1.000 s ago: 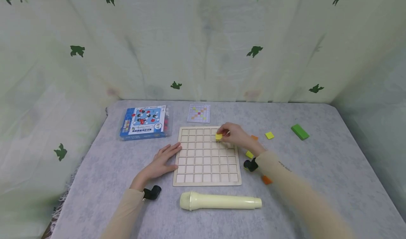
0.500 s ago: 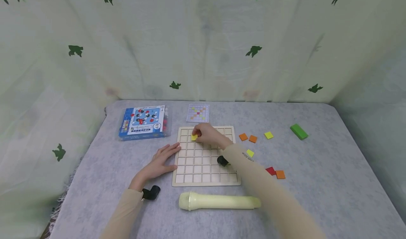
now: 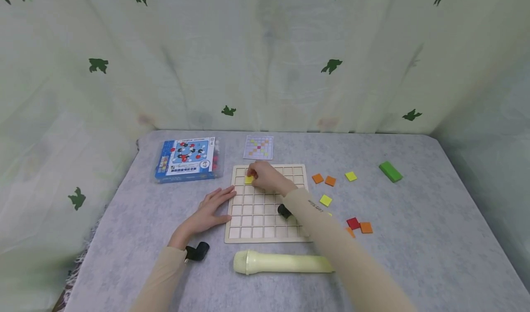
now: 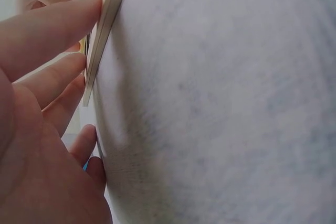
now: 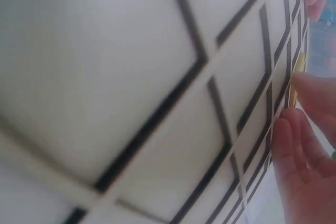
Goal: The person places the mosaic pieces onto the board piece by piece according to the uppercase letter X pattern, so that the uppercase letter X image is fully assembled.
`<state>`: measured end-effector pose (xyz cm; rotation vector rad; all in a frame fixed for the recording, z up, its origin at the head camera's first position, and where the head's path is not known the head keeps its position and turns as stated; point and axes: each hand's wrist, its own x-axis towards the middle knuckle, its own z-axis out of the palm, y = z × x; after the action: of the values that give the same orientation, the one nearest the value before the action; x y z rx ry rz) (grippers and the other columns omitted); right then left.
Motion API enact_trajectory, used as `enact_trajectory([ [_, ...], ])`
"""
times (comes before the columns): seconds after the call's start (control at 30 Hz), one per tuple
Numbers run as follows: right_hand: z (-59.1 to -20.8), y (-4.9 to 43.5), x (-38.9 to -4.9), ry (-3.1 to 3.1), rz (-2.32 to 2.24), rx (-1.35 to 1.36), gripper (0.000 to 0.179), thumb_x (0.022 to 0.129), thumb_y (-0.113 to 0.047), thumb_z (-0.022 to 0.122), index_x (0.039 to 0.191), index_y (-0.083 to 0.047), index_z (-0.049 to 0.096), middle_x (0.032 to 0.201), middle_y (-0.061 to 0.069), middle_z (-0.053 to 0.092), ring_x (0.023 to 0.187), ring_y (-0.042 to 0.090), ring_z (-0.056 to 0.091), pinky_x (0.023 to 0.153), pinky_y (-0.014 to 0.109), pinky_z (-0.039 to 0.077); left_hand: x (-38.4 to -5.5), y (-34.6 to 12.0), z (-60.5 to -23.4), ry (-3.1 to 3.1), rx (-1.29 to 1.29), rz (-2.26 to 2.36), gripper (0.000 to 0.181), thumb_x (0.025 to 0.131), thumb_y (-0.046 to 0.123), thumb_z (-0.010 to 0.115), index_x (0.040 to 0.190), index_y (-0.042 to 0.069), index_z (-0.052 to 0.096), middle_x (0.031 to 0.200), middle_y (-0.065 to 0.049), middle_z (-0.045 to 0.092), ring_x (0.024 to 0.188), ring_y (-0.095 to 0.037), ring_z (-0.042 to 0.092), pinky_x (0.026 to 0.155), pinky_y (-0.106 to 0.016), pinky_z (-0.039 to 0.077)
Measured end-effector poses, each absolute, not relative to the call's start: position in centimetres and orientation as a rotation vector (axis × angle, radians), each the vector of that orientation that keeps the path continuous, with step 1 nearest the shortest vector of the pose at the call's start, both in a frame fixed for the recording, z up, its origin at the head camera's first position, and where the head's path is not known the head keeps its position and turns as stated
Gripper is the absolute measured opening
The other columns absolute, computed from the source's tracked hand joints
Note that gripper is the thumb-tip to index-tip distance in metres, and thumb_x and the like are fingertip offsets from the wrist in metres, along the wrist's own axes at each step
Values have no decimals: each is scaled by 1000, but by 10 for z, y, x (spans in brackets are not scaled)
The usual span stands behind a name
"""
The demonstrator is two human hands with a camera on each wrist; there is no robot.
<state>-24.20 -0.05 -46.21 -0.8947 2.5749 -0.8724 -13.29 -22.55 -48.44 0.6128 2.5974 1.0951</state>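
Note:
A pale wooden grid board (image 3: 258,233) lies on the table in the head view. My right hand (image 3: 268,177) pinches a yellow square tile (image 3: 249,180) over a cell near the board's upper left; whether the tile is seated there cannot be told. In the right wrist view, thumb and fingers (image 5: 302,135) meet at the yellow tile (image 5: 295,85), low against the grid. My left hand (image 3: 212,210) lies beside the board with spread, nearly straight fingers touching its left edge. The left wrist view shows those fingertips (image 4: 94,6) against the board's side (image 4: 107,19).
A small pattern card (image 3: 258,147) lies behind the board, and a blue molecule-model box (image 3: 188,160) at back left. Orange tiles (image 3: 330,181), yellow tiles (image 3: 325,200) and a red tile (image 3: 353,223) lie to the right. A green block (image 3: 390,171) lies beyond; a cream microphone (image 3: 281,262) lies in front.
The right hand has carried the yellow tile leftward across the board, from its upper right to its upper left, shifting slightly more left lately. My left hand has stayed in place.

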Motion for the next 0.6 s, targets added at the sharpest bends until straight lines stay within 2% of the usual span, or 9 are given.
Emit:
enact_trajectory([
  [0.2,-460,6,-239,2600,-801,-1010,29,86,2,60,112,-8,70,91,3,55,82,15,48,73,24,41,-133,-224,-484,2593,605,1098,65,89,17,67,146,5,39,156,-10,24,142,-40,6,105,-66,5],
  [0.4,-460,10,-237,2596,-820,-1050,27,89,1,57,110,-6,71,96,3,58,84,15,49,74,24,42,-134,-226,-485,2593,620,1102,65,89,16,67,146,5,38,156,-10,23,142,-40,5,104,-66,5],
  [0.6,-459,35,-236,2539,-1015,-924,24,92,-4,59,113,-6,69,104,4,63,93,17,57,81,27,46,-133,-226,-486,2579,611,1107,66,89,18,67,147,6,37,156,-10,23,142,-39,5,105,-65,5],
])
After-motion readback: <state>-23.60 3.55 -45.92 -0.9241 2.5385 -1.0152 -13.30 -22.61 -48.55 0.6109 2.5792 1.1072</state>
